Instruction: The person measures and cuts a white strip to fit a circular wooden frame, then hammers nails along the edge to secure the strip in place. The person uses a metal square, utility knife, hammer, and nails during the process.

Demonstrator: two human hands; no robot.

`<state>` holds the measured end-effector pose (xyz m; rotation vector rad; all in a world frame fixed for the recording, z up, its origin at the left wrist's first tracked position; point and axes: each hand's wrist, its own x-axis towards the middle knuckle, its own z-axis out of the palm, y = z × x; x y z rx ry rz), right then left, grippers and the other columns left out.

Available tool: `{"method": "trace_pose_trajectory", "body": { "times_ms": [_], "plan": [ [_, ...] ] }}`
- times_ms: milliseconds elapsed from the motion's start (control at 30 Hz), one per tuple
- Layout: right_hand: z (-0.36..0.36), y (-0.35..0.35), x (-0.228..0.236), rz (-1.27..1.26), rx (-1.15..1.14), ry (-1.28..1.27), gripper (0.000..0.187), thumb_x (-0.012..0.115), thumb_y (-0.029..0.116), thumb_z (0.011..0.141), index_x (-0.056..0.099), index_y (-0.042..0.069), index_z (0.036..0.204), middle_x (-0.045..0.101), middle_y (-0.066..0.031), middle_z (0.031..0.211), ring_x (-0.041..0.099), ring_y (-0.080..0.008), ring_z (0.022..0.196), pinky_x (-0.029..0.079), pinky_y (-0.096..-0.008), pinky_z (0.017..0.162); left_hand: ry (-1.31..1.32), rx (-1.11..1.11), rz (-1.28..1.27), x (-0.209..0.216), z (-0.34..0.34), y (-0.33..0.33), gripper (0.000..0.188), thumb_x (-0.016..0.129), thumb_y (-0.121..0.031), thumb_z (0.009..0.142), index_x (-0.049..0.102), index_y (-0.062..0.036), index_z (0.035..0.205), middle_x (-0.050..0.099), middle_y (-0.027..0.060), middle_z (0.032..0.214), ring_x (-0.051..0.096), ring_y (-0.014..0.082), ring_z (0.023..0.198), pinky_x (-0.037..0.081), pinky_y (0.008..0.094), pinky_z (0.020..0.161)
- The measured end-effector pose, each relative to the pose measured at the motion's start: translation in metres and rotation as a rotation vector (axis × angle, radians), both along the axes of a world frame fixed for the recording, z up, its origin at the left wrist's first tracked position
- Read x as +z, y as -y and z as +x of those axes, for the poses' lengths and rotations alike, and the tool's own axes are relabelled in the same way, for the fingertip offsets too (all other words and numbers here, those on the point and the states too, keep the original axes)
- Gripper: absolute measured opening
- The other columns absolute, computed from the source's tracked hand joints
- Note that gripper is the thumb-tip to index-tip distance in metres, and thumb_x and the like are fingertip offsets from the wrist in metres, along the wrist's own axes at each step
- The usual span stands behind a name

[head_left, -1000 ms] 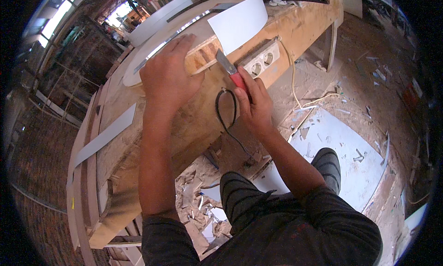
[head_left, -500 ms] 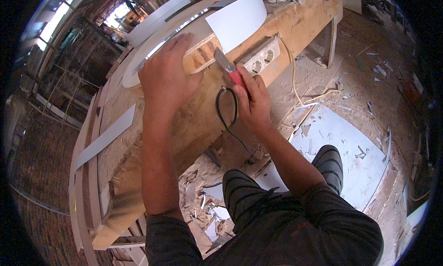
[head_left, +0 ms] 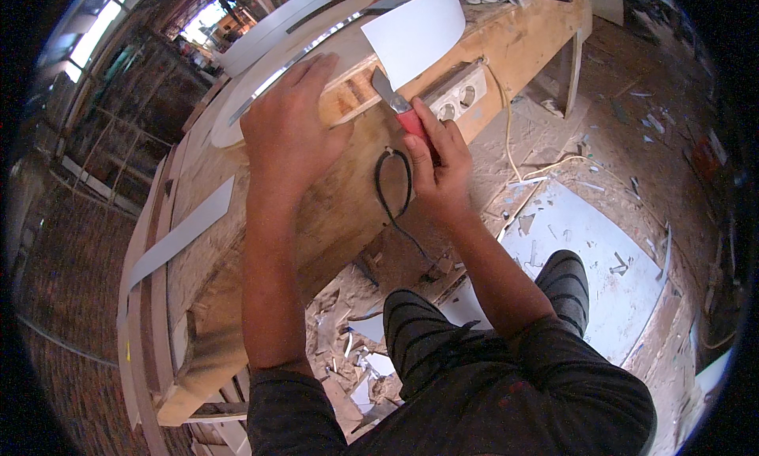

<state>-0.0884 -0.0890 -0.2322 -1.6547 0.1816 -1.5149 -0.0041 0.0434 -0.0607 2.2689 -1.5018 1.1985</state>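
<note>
A thick wooden panel (head_left: 345,100) with a bare, patchy edge lies on the workbench. My left hand (head_left: 291,128) is closed over it, fingers on the top face and thumb by the edge. In my right hand (head_left: 439,159) is a putty knife (head_left: 409,124) with a red handle and a flat metal blade. The blade tip is up beside the panel's edge, close to the lower corner of a white sheet strip (head_left: 419,33). That strip curls outward from the panel; whether the blade touches it I cannot tell.
A white socket block (head_left: 466,98) is fixed to the bench's side (head_left: 522,41), with a pale cord (head_left: 504,132) running down. A black cable loop (head_left: 381,189) hangs nearer me. Another pale strip (head_left: 183,230) lies at left. Scraps and a white sheet (head_left: 609,242) cover the floor.
My right hand has moved slightly up and right, bringing the putty knife's blade tip higher along the panel's edge. My left hand keeps its hold on the panel.
</note>
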Motion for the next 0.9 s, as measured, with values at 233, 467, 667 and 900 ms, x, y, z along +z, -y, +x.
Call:
{"method": "trace_pose_trajectory", "body": {
  "times_ms": [233, 467, 667, 900],
  "plan": [
    [-0.001, 0.035, -0.005, 0.133, 0.553, 0.098, 0.049, 0.059, 0.032, 0.111, 0.059, 0.002, 0.15, 0.061, -0.0011, 0.094, 0.056, -0.012, 0.077, 0.047, -0.0278, 0.068, -0.047, 0.078, 0.007, 0.002, -0.008, 0.003, 0.072, 0.084, -0.02, 0.071, 0.066, -0.0164, 0.141, 0.07, 0.006, 0.138, 0.071, 0.0322, 0.117, 0.059, 0.0466, 0.095],
    [-0.02, 0.043, -0.003, 0.458, 1.058, 0.134, 0.049, 0.064, 0.041, 0.108, 0.065, 0.0, 0.134, 0.053, 0.0046, 0.082, 0.042, -0.004, 0.061, 0.029, -0.0207, 0.055, -0.067, 0.027, -0.015, 0.002, -0.002, 0.002, 0.075, 0.088, -0.021, 0.071, 0.065, -0.0181, 0.143, 0.07, 0.0102, 0.136, 0.07, 0.0357, 0.118, 0.058, 0.0472, 0.097],
    [0.001, 0.029, 0.057, 0.257, 0.354, 0.144, 0.037, 0.092, 0.014, 0.085, 0.066, 0.003, 0.109, 0.059, 0.0064, 0.077, 0.053, -0.0025, 0.067, 0.041, -0.0199, 0.059, -0.087, 0.04, -0.018, -0.001, -0.004, 0.005, 0.073, 0.084, -0.021, 0.074, 0.064, -0.0164, 0.143, 0.068, 0.0062, 0.14, 0.07, 0.0336, 0.117, 0.058, 0.0492, 0.094],
    [0.001, 0.038, 0.074, 0.239, 0.367, 0.095, 0.029, 0.093, 0.011, 0.084, 0.07, 0.002, 0.098, 0.069, 0.0025, 0.081, 0.06, -0.0036, 0.067, 0.047, -0.021, 0.059, -0.071, 0.08, -0.002, 0.001, -0.006, 0.005, 0.069, 0.082, -0.021, 0.076, 0.064, -0.0159, 0.142, 0.068, 0.0076, 0.139, 0.071, 0.0365, 0.113, 0.058, 0.0516, 0.091]
  ]
}}
